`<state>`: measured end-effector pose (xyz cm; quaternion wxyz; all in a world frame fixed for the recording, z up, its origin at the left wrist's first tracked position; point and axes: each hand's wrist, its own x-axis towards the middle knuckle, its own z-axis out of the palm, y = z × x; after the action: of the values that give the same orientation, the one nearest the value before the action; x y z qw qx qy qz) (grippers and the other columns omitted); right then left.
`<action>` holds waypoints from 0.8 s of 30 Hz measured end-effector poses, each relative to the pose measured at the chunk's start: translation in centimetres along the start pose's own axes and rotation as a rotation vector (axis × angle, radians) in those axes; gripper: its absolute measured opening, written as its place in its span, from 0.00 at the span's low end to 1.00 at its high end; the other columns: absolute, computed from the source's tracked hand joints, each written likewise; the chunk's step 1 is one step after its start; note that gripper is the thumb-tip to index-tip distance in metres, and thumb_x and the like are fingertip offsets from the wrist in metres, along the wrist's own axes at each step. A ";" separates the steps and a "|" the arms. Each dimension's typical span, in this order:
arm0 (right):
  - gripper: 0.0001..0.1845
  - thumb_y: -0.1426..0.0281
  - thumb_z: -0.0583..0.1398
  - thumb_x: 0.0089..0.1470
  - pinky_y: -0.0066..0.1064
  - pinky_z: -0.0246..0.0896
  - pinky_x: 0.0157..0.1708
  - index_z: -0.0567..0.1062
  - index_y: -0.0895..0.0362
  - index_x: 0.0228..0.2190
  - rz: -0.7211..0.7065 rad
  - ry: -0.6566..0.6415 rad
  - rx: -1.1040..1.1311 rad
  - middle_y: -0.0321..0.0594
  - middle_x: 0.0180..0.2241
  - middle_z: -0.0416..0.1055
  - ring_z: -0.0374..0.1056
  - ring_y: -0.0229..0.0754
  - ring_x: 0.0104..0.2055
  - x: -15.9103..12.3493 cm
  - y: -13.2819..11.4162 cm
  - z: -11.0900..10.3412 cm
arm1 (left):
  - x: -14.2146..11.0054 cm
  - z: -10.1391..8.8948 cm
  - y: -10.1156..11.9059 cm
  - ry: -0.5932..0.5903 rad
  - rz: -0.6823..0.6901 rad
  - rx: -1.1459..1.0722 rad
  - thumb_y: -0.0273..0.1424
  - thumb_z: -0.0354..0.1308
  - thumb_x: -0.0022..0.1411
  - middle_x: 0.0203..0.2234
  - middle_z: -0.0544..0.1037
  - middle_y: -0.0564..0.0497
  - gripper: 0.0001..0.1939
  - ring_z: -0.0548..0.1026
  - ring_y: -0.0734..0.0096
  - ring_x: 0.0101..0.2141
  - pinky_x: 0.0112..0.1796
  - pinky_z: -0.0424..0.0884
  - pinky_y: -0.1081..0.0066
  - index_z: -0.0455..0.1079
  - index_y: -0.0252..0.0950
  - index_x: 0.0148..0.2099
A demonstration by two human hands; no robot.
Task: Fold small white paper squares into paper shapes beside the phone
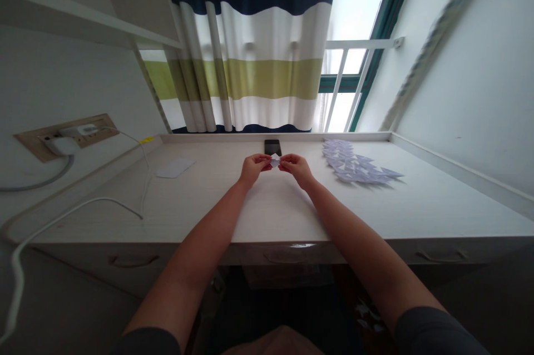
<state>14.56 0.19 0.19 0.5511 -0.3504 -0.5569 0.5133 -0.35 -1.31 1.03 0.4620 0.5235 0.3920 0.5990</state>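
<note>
- The left hand (252, 169) and right hand (298, 168) meet over the middle of the tabletop (271, 213), towards its far side.
- Between them is the paper (275, 160), a small white folded piece with a point at the top.
- The fingers of the left hand are pinched together on the paper's left edge; those of the right hand are pinched on its right edge. The exact fold under the fingertips is too small to tell.
- Just beyond the paper, near the far edge, a dark phone (273, 147) lies on the tabletop, its near end partly hidden by the hands and paper.
- To the right, well apart from the right hand, a pile (354, 163) of pointed white folded pieces spreads from the far edge towards the near right, many overlapping.
- To the left, well apart from the left hand, flat white sheets (175, 168) lie on the tabletop.
- Farther left, a white cable (144, 193) runs over the tabletop, near a wall socket (67, 137) with plugs in it.
- Beyond the far edge hangs a striped curtain (254, 74), with a window (354, 60) showing at its right.
</note>
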 end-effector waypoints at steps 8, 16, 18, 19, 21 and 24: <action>0.04 0.73 0.62 0.40 0.30 0.67 0.35 0.71 0.60 0.23 0.024 0.017 0.033 0.34 0.21 0.70 0.68 0.33 0.24 -0.4 -0.8 0.1 | 0.1 -0.2 -0.3 -0.041 -0.027 -0.054 0.29 0.63 0.41 0.24 0.76 0.49 0.10 0.74 0.72 0.27 0.39 0.70 0.64 0.72 0.29 0.29; 0.09 0.68 0.64 0.39 0.23 0.62 0.23 0.70 0.59 0.25 0.095 0.047 -0.041 0.36 0.21 0.71 0.67 0.33 0.23 -0.5 -0.9 0.0 | -0.1 -0.1 -0.2 -0.063 0.013 -0.004 0.28 0.62 0.41 0.23 0.76 0.48 0.08 0.74 0.71 0.28 0.39 0.70 0.64 0.72 0.29 0.27; 0.08 0.71 0.64 0.39 0.23 0.63 0.24 0.72 0.59 0.25 0.129 0.049 0.004 0.37 0.21 0.71 0.67 0.32 0.23 -0.5 -0.9 0.0 | -0.1 -0.1 -0.2 -0.065 0.011 0.002 0.28 0.62 0.41 0.23 0.76 0.48 0.08 0.74 0.71 0.28 0.39 0.70 0.64 0.72 0.29 0.27; 0.07 0.71 0.64 0.40 0.23 0.64 0.25 0.72 0.60 0.25 0.149 0.045 0.024 0.37 0.21 0.71 0.67 0.33 0.24 -0.6 -1.0 0.1 | -0.2 -0.1 -0.2 -0.062 0.010 0.003 0.28 0.62 0.41 0.23 0.76 0.49 0.07 0.74 0.71 0.28 0.39 0.70 0.64 0.72 0.29 0.27; 0.05 0.72 0.63 0.40 0.24 0.65 0.27 0.73 0.60 0.25 0.177 0.035 0.054 0.38 0.21 0.71 0.68 0.33 0.24 -0.6 -1.0 0.0 | -0.2 -0.1 -0.1 -0.059 0.005 0.001 0.28 0.62 0.41 0.23 0.76 0.49 0.08 0.74 0.71 0.28 0.39 0.70 0.64 0.71 0.29 0.27; 0.04 0.74 0.64 0.40 0.25 0.67 0.30 0.74 0.61 0.23 0.174 0.046 0.080 0.38 0.21 0.72 0.68 0.33 0.24 -0.5 -0.8 0.0 | -0.3 -0.1 0.0 -0.074 -0.021 -0.005 0.29 0.62 0.42 0.24 0.76 0.48 0.09 0.74 0.71 0.28 0.39 0.70 0.64 0.71 0.29 0.29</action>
<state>14.79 -0.47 0.87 0.5304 -0.3869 -0.4906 0.5730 -0.45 -1.60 0.98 0.4837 0.5401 0.3785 0.5754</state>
